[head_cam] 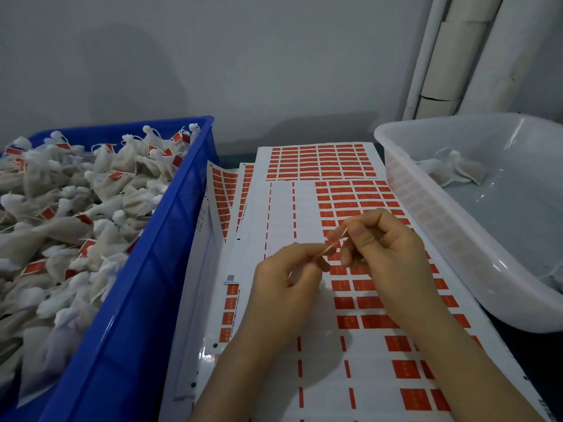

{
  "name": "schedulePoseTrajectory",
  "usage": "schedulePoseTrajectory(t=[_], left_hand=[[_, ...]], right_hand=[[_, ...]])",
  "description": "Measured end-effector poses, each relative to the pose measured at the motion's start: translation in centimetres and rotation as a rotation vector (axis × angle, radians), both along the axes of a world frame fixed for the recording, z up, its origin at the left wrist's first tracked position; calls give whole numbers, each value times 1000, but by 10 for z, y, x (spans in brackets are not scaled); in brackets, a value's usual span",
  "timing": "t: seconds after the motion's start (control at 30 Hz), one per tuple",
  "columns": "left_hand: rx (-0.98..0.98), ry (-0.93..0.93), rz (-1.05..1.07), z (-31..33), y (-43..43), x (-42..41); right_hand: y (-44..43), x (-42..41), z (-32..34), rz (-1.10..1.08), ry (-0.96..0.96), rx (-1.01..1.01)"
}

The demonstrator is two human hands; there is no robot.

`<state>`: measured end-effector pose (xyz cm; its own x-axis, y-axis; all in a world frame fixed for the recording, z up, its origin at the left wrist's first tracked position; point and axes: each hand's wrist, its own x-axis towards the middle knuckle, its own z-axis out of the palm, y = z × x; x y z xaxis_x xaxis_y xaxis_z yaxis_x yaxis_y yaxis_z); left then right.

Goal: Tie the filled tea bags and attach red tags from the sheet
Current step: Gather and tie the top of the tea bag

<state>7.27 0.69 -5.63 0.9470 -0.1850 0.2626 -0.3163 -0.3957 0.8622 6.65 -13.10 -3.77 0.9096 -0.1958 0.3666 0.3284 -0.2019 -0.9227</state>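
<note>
Blue crate [170, 239] fills the left of the frame, heaped with tied tea bags [76, 208], many carrying small red tags. Clear plastic tub [426, 226] at the right edge — a few filled bags [454, 169] lie at its far end, no tags visible on them. Between the two containers, overlapping tag sheets [335, 376] run from the centre top down to the bottom edge; the top sheet has bare white columns on its left part where tags are gone, red tags still in rows on the right part. A second sheet pokes out at upper centre, others beneath at the left. Pale pipes [457, 56] stand against the grey wall, upper right. Both hands hover above the top sheet, centre of frame. Left hand [283, 284] has fingers curled, thumb and forefinger pinching the lower end of one red tag [333, 243]. Right hand [384, 242] also curled, fingertips pinching the tag's upper end — the tag is seen edge-on, slanting between the two hands, lifted off the sheet. Whether a string is attached cannot be told.
</note>
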Motion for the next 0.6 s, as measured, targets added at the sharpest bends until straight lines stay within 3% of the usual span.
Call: schedulePoseTrajectory(t=[0.13, 0.3, 0.6], left_hand=[[-140, 140, -25, 6, 1, 0], [-243, 413, -61, 13, 0, 6], [-362, 472, -87, 9, 2, 6]], right_hand=[[-7, 5, -3, -112, 20, -105], [-6, 8, -11, -104, 14, -249], [-11, 11, -13, -153, 17, -313]])
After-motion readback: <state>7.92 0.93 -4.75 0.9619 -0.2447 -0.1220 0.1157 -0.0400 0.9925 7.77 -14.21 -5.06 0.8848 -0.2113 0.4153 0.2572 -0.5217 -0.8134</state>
